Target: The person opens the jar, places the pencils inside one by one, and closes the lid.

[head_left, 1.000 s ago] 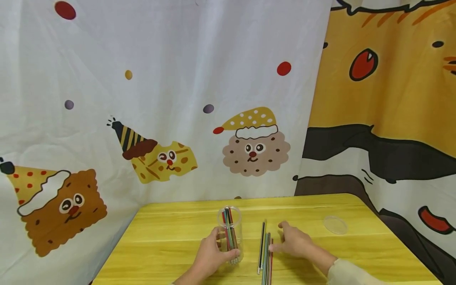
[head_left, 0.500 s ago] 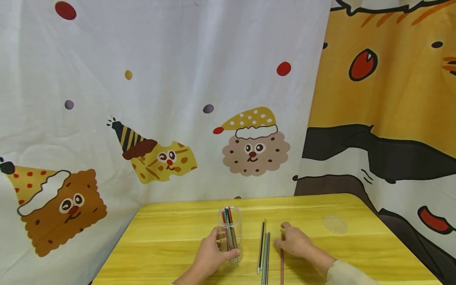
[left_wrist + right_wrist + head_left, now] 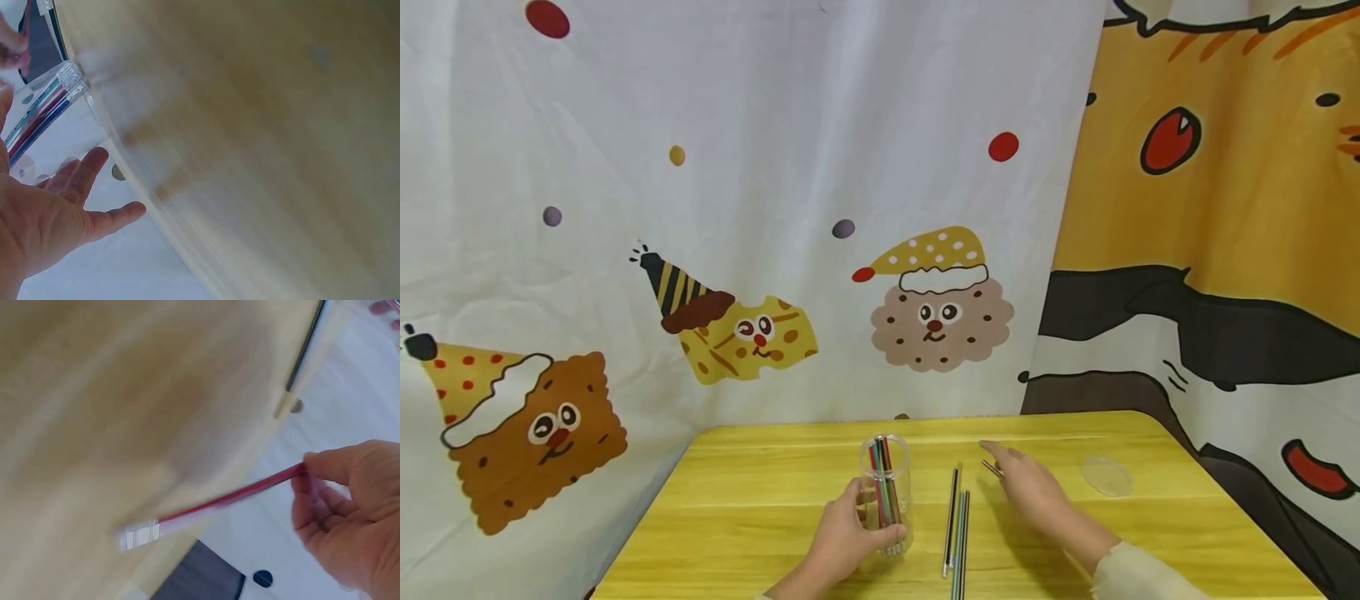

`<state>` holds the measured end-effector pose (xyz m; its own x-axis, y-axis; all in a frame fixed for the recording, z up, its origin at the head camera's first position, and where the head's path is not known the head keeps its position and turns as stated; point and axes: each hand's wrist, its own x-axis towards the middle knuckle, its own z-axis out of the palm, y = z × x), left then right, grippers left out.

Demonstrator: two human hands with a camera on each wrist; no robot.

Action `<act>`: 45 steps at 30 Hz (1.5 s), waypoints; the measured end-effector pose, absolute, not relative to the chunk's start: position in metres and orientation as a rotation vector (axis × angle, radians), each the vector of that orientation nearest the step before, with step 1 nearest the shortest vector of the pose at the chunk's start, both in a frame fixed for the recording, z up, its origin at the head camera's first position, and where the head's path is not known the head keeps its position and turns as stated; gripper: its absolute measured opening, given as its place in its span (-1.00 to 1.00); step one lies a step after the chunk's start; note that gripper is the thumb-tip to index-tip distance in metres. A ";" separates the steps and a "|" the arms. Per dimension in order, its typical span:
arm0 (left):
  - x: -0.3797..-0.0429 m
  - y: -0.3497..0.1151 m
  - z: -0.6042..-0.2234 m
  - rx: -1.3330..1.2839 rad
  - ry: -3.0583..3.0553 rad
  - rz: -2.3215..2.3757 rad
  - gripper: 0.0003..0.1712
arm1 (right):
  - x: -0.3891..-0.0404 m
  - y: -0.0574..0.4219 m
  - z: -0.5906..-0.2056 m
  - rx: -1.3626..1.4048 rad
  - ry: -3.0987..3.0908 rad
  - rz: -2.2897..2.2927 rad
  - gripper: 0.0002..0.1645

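Observation:
My left hand point(image 3: 848, 533) holds a clear plastic cylinder point(image 3: 905, 500) upright on the table, its thumb and fingers around the lower side. Inside the cylinder stand several coloured pencils point(image 3: 882, 479), also visible through its wall in the left wrist view. My right hand point(image 3: 1033, 492) pinches a red pencil point(image 3: 231, 499) between thumb and fingers above the table. A white barcode patch shows near the pencil's far end in the right wrist view. Between the hands, several dark and bluish pencils point(image 3: 961, 542) lie side by side on the table.
A clear round lid point(image 3: 1107, 476) lies to the right on the yellow wood-grain table point(image 3: 760, 492). Behind the table's far edge hangs a white curtain point(image 3: 775, 125) printed with cartoon biscuits and cheese.
My right hand has drawn the red pencil rightward from the row, lifted it and turned it so its end points up and left. My left hand keeps its hold on the cylinder.

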<state>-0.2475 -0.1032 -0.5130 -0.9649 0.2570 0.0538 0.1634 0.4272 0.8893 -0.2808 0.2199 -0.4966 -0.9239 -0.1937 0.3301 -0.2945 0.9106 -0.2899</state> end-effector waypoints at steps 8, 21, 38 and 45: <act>-0.247 -0.103 -0.512 0.385 2.573 1.591 -0.05 | -0.292 0.213 -0.454 0.684 -2.162 0.437 -0.36; -0.248 -0.104 -0.514 0.385 2.576 1.593 -0.06 | -0.283 0.172 -0.356 0.305 -1.808 1.971 -0.49; -0.249 -0.103 -0.512 0.364 2.565 1.580 -0.02 | -0.279 0.109 -0.396 0.804 -2.314 1.218 -0.78; -0.249 -0.104 -0.514 0.379 2.567 1.582 -0.03 | -0.277 0.106 -0.408 0.849 -2.401 0.994 -0.89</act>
